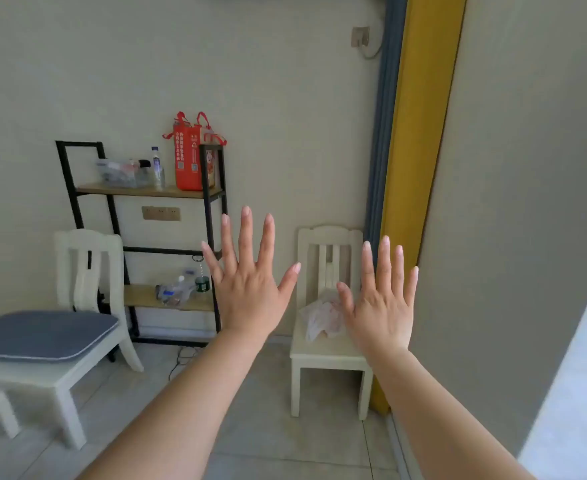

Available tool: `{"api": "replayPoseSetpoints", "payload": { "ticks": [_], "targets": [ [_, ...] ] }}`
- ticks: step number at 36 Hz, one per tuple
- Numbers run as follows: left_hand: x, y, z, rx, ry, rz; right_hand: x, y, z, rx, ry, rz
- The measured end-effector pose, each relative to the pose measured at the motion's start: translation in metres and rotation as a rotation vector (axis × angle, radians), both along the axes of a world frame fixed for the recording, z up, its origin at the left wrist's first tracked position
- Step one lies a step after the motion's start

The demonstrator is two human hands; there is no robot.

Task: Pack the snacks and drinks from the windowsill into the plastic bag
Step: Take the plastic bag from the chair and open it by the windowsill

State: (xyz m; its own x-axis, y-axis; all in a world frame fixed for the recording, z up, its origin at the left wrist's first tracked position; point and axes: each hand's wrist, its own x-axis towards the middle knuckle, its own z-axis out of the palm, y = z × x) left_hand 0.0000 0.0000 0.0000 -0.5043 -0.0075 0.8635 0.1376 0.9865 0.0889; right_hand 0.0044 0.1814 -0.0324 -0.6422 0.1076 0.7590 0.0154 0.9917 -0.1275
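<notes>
My left hand (pixel 249 282) is held up in mid-air with its back to the camera and all fingers spread straight. My right hand (pixel 382 299) is raised beside it, fingers straight too. Neither hand holds or touches anything. A crumpled, thin plastic bag (pixel 321 318) with red print lies on the seat of a small white chair (pixel 330 355), partly hidden behind my right hand. No windowsill with snacks or drinks shows in this view; a pale sloping surface (pixel 576 393) fills the lower right corner.
A black metal shelf unit (pixel 212 220) stands against the wall with a red tote bag (pixel 191 157), a bottle (pixel 157 168) and a clear box. Bottles lie on its lower shelf (pixel 181 289). A white chair with a blue cushion (pixel 43 336) stands left. A yellow curtain (pixel 420 168) hangs right.
</notes>
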Motion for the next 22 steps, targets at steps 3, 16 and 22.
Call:
{"api": "replayPoseSetpoints", "payload": {
  "ticks": [3, 16, 22],
  "targets": [
    [0.003, -0.005, -0.026, 0.005, -0.099, 0.032, 0.006, -0.006, -0.024, -0.015, -0.090, -0.011],
    [0.008, -0.029, -0.145, -0.072, -0.428, 0.022, 0.015, -0.028, -0.131, -0.024, -0.538, 0.047],
    [0.000, -0.031, -0.178, -0.046, -0.633, 0.011, 0.008, -0.036, -0.161, -0.041, -0.672, 0.041]
  ]
}}
